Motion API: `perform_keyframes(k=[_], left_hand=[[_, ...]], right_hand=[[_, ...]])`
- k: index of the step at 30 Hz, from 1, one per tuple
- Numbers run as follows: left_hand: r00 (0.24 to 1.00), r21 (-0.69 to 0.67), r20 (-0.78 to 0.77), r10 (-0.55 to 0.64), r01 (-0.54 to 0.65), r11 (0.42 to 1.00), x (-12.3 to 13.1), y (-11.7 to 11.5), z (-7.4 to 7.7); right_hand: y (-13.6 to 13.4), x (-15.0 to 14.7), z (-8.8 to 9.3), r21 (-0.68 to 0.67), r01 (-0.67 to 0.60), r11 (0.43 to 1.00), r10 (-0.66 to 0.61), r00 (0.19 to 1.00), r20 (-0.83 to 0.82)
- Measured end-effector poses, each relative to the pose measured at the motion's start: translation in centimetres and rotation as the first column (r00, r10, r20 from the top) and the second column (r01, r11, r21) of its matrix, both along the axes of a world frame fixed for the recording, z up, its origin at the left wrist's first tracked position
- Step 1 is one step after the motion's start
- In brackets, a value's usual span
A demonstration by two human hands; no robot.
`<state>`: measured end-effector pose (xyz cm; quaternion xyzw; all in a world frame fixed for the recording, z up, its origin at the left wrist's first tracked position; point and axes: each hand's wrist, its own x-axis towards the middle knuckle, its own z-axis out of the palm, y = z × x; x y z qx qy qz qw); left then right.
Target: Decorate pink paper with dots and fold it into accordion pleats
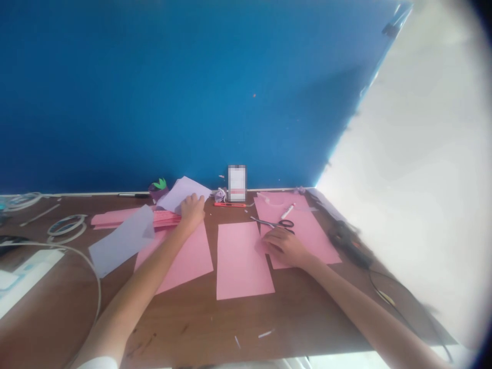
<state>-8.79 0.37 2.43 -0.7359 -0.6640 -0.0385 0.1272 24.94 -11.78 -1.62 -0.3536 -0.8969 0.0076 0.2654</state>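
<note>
My left hand (192,209) is at the lilac paper (179,192) near the back of the table, its fingers bent over the sheet's right part and closed on it. My right hand (283,246) rests at the right edge of the middle pink sheet (243,261), its fingers curled together; whether they grip the sheet is hidden. Just beyond this hand, scissors (285,223) lie on the right pink sheet (313,233). Another pink sheet (190,259) lies under my left forearm. A pale sheet (123,241) lies to its left.
Folded pink papers (115,218), a red cutter (229,204), a white marker (287,211) and a phone-like upright object (237,183) are on the brown table (300,318). A power strip (26,277) and cables lie left; a dark tool (351,246) with a cord lies right.
</note>
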Motion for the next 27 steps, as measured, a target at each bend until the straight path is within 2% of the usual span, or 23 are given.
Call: perform_keyframes(k=[4,11,16,19,22,27], left_hand=[[1.0,-0.103,-0.007,0.014,-0.015,0.995,-1.0,0.6,0.5],[0.984,-0.161,-0.097,-0.148,0.131,0.978,-1.8,0.0,1.8],[0.985,-0.146,-0.111,-0.131,0.114,0.983,-1.2,0.0,1.1],[0.991,-0.106,-0.11,-0.081,0.069,0.992,-0.8,0.1,0.6],[0.993,-0.063,-0.113,-0.041,0.034,0.997,-0.3,-0.1,0.5],[0.995,-0.07,-0.098,-0.022,0.016,0.997,0.2,-0.5,0.3]], right_hand=[[0.0,0.0,0.0,0.007,-0.002,1.0,0.002,1.0,-0.01],[-0.1,0.0,0.2,-0.002,-0.005,1.0,0.005,1.0,0.0],[-0.1,0.0,0.2,-0.003,0.001,1.0,-0.001,1.0,-0.009],[-0.1,0.0,0.2,0.001,-0.005,1.0,0.005,1.0,-0.016],[-0.1,-0.1,0.3,0.0,0.0,1.0,0.0,1.0,-0.012],[-0.2,-0.1,0.4,-0.018,0.001,1.0,-0.001,1.0,-0.003]])
